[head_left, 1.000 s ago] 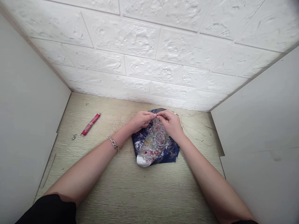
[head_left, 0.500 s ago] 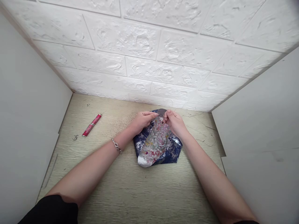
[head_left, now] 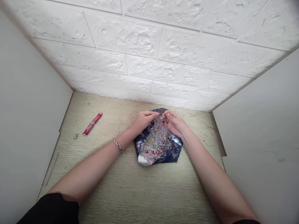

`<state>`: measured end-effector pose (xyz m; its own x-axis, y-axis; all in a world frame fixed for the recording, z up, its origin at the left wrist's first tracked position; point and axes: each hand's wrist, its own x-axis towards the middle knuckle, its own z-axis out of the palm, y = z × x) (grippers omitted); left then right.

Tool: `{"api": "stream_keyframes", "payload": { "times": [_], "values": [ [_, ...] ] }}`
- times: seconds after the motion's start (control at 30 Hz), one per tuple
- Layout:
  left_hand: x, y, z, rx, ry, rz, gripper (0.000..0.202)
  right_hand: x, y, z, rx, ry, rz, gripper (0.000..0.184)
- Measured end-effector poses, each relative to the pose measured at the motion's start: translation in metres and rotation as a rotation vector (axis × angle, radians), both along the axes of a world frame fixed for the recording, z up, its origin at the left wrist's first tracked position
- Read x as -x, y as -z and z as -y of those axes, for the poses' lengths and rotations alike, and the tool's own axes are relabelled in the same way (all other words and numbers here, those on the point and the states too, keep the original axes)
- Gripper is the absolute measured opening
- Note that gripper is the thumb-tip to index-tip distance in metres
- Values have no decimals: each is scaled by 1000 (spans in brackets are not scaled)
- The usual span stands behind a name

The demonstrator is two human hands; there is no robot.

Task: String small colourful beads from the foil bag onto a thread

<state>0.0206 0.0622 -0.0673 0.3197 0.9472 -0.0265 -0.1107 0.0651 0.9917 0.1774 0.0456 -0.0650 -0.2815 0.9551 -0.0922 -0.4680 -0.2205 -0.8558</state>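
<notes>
A heap of small pale, pink and red beads (head_left: 156,143) lies on a dark blue patterned cloth (head_left: 174,151) in the middle of the wooden table (head_left: 130,186). My left hand (head_left: 143,120), with a silver bracelet (head_left: 118,146) on its wrist, is pinched at the far end of the heap. My right hand (head_left: 175,122) is close beside it, fingers curled in a pinch over the beads. What the fingertips hold is too small to make out.
A red tube (head_left: 92,123) lies at the left of the table, with a small metal clasp (head_left: 75,136) near it and another tiny metal piece (head_left: 88,103) farther back. White panels (head_left: 28,124) flank both sides; a white brick-pattern wall (head_left: 149,56) stands behind.
My hands have drawn slightly apart at the far end of the bead heap, and the right hand's fingers have shifted and curled. The view has moved a little.
</notes>
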Motion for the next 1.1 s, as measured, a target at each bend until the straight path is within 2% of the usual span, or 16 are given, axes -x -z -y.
{"api": "stream_keyframes", "payload": {
  "times": [0.3, 0.83, 1.1],
  "values": [
    [1, 3, 0, 22, 3, 30, 39, 4, -2, -2, 31, 188, -4, 25],
    [0, 4, 1, 1, -27, 15, 37, 11, 4, 0, 24, 209, -17, 23],
    [0, 7, -1, -14, -18, 14, 36, 14, 2, 2, 42, 252, -61, 22]
  ]
}}
